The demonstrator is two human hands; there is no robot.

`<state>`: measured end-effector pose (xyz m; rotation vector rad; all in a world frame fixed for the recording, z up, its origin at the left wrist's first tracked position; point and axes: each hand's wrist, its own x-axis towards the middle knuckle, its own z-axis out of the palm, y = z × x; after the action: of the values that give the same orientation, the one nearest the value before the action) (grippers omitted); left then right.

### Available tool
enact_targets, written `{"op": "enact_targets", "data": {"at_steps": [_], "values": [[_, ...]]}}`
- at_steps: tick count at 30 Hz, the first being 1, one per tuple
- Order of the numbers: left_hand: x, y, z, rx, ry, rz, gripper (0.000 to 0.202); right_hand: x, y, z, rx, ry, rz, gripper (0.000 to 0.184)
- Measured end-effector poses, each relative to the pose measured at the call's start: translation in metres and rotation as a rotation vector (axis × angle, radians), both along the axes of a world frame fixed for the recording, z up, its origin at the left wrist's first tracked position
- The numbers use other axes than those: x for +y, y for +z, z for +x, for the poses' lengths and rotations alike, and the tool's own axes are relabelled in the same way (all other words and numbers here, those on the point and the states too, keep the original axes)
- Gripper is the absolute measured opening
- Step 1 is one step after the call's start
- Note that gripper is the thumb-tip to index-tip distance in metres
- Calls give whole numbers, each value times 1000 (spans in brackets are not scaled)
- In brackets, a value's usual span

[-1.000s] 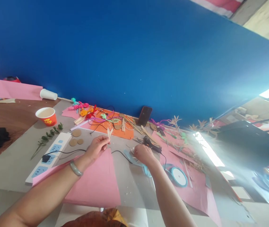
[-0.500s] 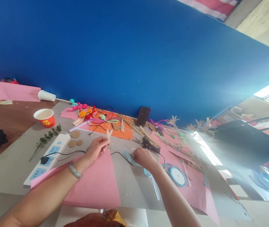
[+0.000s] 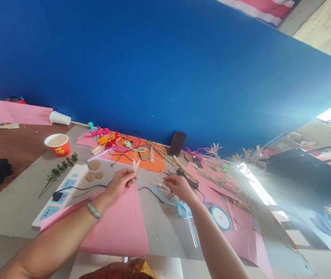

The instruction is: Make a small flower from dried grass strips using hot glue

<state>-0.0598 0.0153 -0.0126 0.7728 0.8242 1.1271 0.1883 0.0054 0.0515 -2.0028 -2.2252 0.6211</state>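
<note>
My left hand (image 3: 121,181) pinches a small pale dried leaf piece (image 3: 136,164) with split, pointed tips that stand upward. A thin strand hangs beneath it over the pink paper (image 3: 115,228). My right hand (image 3: 178,184) is closed at the fingertips, just above a light blue ribbon (image 3: 171,200) on the grey board. Pale scraps show under those fingers; whether one is gripped I cannot make out. Behind the right hand lies a black glue gun (image 3: 187,179), partly covered. A blue-edged ribbon spool (image 3: 221,217) lies right of my right forearm.
On the left are a white power strip (image 3: 62,197) with a black cable, a leafy sprig (image 3: 59,170), cork-coloured discs (image 3: 94,165) and a red paper cup (image 3: 59,149). A phone (image 3: 178,143) leans on the blue wall among craft scraps. Dried stems lie at the right.
My right hand has lifted slightly off the blue ribbon, uncovering more of it and the pale scraps. The left hand stays nearly still with its leaf piece. The view has shifted slightly.
</note>
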Motion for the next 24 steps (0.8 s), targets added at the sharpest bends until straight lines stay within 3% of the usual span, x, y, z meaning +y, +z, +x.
{"op": "enact_targets", "data": {"at_steps": [3,10,16,19,22,24], "values": [[-1,1,1,-12,-19,8,24,2,-4,-1,-153,13,-36,15],[-6,7,4,4,-79,-22,29,-1,-20,-10,-359,48,-97,16],[-8,11,5,-28,-81,31,27,-7,3,-10,-248,18,-17,14],[-9,10,6,-24,-87,49,27,-17,15,-21,65,-19,15,11],[-11,11,6,-4,-88,64,28,-27,16,-40,736,-119,-39,14],[-12,12,6,-13,-97,75,27,-30,11,-52,1045,-182,-79,22]]}}
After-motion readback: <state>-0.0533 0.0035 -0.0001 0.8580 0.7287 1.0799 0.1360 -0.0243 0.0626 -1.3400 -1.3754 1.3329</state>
